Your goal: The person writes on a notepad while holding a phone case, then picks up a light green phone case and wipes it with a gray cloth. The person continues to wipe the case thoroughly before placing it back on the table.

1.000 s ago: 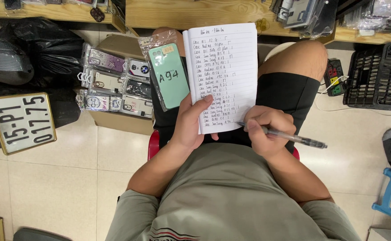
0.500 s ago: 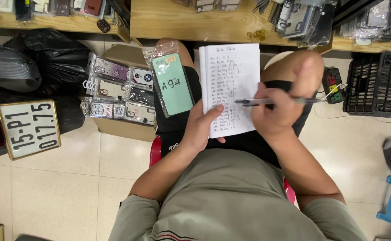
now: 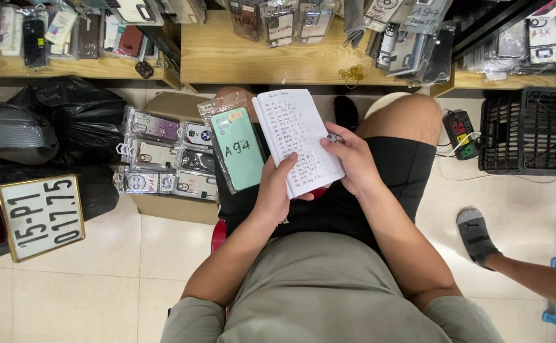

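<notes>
While seated, the person steadies a small white lined notebook on the lap, left hand gripping its lower edge beside a mint-green phone case in a clear sleeve. Right hand rests at the page's right margin, closed around a pen. Checking 1 entry seems underway; next calls for placing the nib precisely.

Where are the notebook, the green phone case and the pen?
notebook [image 3: 296, 130]: head view, middle of the open written page.
green phone case [image 3: 238, 149]: head view, centre of its back, inside the clear bag.
pen [image 3: 334, 137]: head view, the bit showing above the right hand's fingers.
</notes>
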